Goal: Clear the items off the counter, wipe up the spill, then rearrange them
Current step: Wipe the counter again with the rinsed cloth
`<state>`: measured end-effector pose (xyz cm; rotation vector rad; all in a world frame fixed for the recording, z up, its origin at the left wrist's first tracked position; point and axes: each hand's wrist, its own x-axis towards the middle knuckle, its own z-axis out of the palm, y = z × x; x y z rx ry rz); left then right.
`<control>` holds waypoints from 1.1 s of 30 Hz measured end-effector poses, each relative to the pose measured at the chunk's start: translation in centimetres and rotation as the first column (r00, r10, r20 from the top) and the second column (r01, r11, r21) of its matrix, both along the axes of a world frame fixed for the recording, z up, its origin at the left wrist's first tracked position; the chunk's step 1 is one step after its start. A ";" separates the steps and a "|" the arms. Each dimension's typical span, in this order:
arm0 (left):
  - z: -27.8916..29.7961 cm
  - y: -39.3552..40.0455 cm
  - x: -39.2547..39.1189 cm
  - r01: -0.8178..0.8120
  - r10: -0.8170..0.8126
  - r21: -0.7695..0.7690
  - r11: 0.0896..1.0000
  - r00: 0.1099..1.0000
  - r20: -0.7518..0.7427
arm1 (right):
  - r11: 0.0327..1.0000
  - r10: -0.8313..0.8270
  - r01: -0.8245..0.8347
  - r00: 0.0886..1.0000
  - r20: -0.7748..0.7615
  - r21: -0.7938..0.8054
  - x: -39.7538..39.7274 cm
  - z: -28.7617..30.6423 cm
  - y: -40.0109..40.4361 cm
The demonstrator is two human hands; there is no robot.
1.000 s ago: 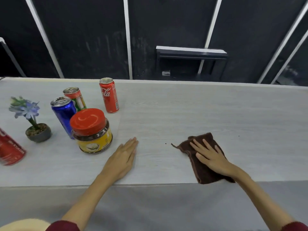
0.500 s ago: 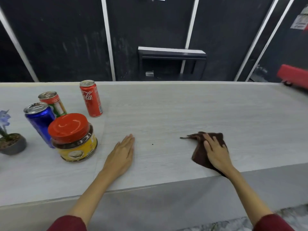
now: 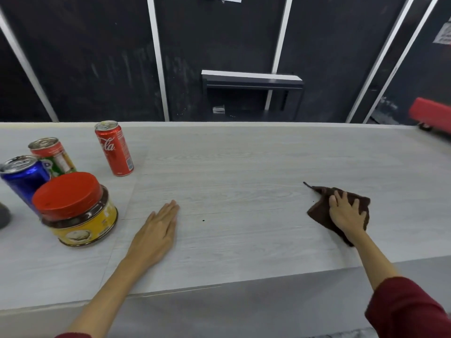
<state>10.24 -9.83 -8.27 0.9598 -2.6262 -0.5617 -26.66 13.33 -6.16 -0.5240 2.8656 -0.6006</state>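
My right hand [image 3: 346,213] presses flat on a dark brown cloth [image 3: 319,211] at the right of the pale wood counter [image 3: 244,162]. My left hand [image 3: 158,230] lies palm down on the counter, fingers together, holding nothing. Grouped at the left stand a jar with a red lid and yellow label [image 3: 75,211], a blue can [image 3: 22,176], a red and green can [image 3: 52,154] and a red cola can [image 3: 114,148]. A small dark speck [image 3: 203,220] sits on the counter between my hands.
The edge of a grey pot [image 3: 3,215] shows at the far left. The counter's front edge [image 3: 219,286] runs just below my forearms. Behind the counter are dark wall panels with white strips, a dark shelf [image 3: 251,81] and a red object [image 3: 432,113] at the right.
My right hand has slid the cloth to the right across the counter and bunched it up. The view has turned right, so the flower pot is nearly out of frame. My left hand stays put.
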 end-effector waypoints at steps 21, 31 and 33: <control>0.3 0.5 5.0 -0.103 0.103 0.006 0.995 0.995 0.003 | 0.573 0.801 -0.810 0.586 0.124 0.127 18.0 0.9 -18.8; 0.2 0.9 8.1 -0.060 0.060 -0.015 0.998 0.998 0.028 | 0.619 0.771 -0.778 0.628 0.105 0.105 18.0 0.4 -11.7; 0.2 1.0 8.7 -0.047 0.048 -0.015 0.999 0.999 0.016 | 0.663 0.733 -0.740 0.672 0.102 0.109 18.9 0.0 -9.5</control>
